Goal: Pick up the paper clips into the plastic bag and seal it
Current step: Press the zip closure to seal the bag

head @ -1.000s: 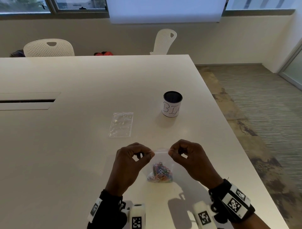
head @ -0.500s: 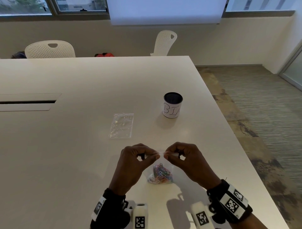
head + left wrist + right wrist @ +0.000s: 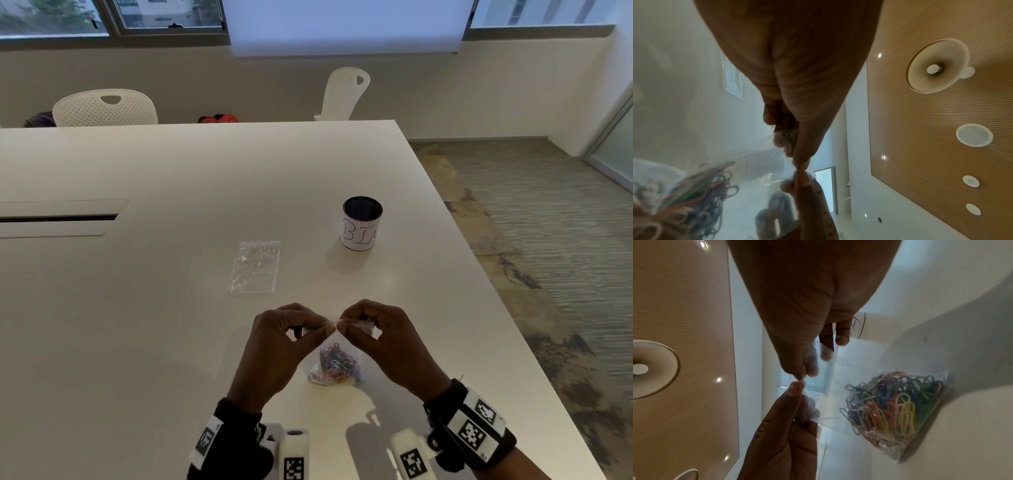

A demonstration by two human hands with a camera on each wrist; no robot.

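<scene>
1. Head view: the left hand (image 3: 281, 339) and right hand (image 3: 380, 334) pinch the top strip of the bag (image 3: 337, 366) above the table (image 3: 171, 308); the near edge is close, with open room ahead.
2. Left wrist view: thumb tips meet; the film looks thin and slippery.
3. Right wrist view: the paper clips (image 3: 894, 405) sag low, light but shifting, so the best hold seems to be along the seal.

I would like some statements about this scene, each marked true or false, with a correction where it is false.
1. Both hands pinch the top edge of the plastic bag. True: left hand, right hand.
2. The paper clips lie loose on the table. False: they sit inside the held bag.
3. A second clear bag lies flat on the table, apart from the hands. True.
4. The cup marked BIN lies on its side. False: it stands upright.
5. All the clips are one colour. False: they are of many colours.
</scene>
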